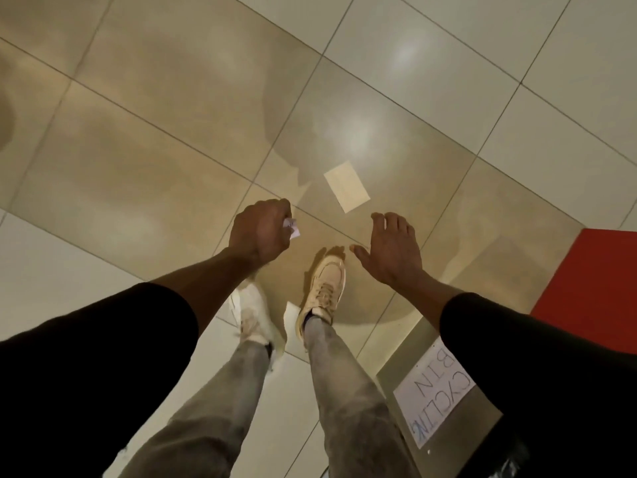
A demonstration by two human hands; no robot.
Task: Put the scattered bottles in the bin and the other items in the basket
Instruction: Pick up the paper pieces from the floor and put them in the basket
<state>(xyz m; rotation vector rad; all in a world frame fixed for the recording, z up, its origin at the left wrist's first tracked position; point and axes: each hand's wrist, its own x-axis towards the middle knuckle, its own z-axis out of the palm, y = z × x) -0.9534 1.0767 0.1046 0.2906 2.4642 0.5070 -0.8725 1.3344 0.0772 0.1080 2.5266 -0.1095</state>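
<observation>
- The left hand [260,229] was closed around a crumpled scrap of paper [291,228].
- The right hand [391,251] was empty, fingers spread wide.
- A flat card [346,191] lay on the floor just beyond the scrap; the labelled bin [436,391] stood nearer the person, to the scrap's right.
- Judged step: gathering non-bottle items. Next, the card needs picking up; no basket was in view.

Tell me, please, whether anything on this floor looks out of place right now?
Yes: a flat paper card lies loose on the tiled floor, just ahead of the shoes. The left hand is closed on a crumpled paper scrap; the right hand is open, empty.
</observation>
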